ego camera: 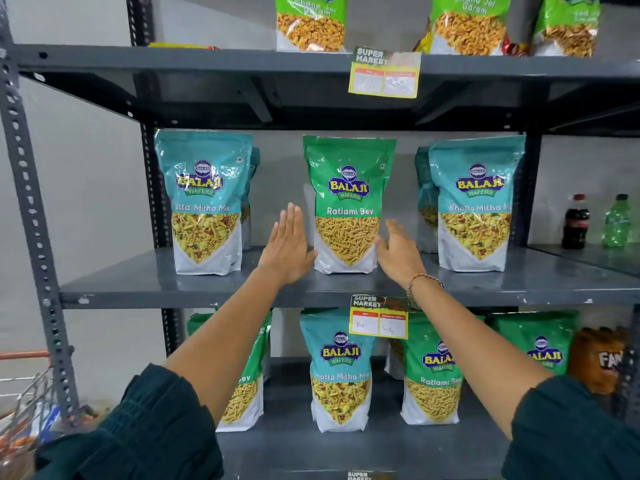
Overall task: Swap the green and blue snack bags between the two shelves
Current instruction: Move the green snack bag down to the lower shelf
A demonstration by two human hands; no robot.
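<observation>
A green Ratlami Sev bag stands upright in the middle of the middle shelf. Blue Khatta Mitha Mix bags stand to its left and right, each with another behind it. My left hand is flat and open just left of the green bag, a small gap between them. My right hand is open at the bag's lower right edge, its fingertips touching or nearly touching. On the lower shelf a blue bag stands in the middle, between green bags at left and right.
Light green snack bags line the top shelf. Price tags hang from the shelf edges. A cola bottle and a green bottle stand on the unit to the right. An orange bag and a further green bag sit at lower right.
</observation>
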